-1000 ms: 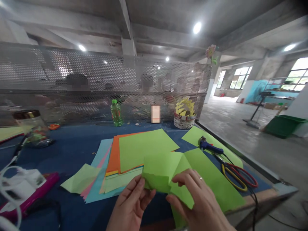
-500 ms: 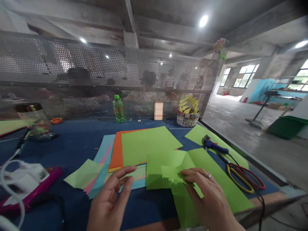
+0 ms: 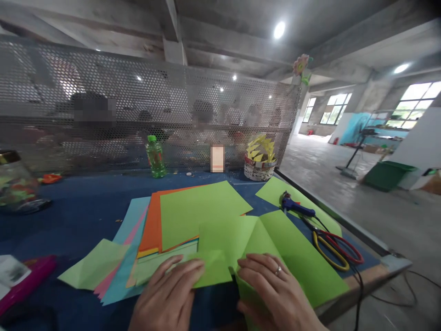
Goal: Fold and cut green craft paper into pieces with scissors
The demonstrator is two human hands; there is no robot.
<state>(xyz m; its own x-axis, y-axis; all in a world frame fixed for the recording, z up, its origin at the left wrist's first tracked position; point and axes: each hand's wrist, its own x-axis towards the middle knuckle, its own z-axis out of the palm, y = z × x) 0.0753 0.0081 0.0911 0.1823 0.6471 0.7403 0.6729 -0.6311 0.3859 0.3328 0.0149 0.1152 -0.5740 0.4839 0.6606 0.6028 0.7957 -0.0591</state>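
Note:
A large light-green sheet of paper (image 3: 289, 248) with crease lines lies at the front of the table, part of it standing up in a fold. At its lower left, the bent fingers of my left hand (image 3: 170, 292) close on a green flap; the thumb is hidden. My right hand (image 3: 275, 287), with a ring on one finger, grips the paper's near part, its fingers on top and its thumb lower down. Left of it lies a stack of coloured sheets, a flat green sheet (image 3: 203, 209) on top of an orange one (image 3: 149, 225).
Right of the paper are scissors (image 3: 332, 250) with red and yellow handles and a blue-handled tool (image 3: 299, 207). Behind stand a green bottle (image 3: 156, 158), a woven basket (image 3: 260, 168) and a perforated metal screen (image 3: 131, 87). A glass jar (image 3: 19, 188) stands left.
My left hand has moved from beside the paper onto its left flap, its fingers closing. My right hand has shifted slightly left and lower, over the paper. The view has turned right.

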